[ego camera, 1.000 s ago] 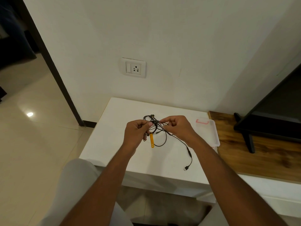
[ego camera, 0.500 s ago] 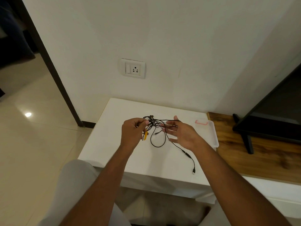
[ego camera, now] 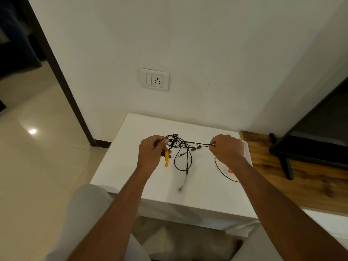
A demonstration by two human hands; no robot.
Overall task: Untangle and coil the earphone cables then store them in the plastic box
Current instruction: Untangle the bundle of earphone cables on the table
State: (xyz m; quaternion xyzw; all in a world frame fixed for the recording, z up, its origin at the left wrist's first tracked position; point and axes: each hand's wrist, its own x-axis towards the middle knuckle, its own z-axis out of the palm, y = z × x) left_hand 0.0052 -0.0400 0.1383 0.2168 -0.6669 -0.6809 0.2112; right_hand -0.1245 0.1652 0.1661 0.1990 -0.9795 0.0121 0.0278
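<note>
Your left hand — fingers curled round tangle of earphone cables, yellow tie dangling below. Your right hand — pinching one strand, stretched taut between hands. Loose loops hang above white table. Plastic box on table's right edge, mostly hidden behind right wrist.

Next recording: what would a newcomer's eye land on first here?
A tangle of black earphone cables is stretched over the white table, the left hand holding the knotted end and the right hand pinching one strand. A yellow strap hangs by the left hand, and a socket sits on the wall behind.
</note>
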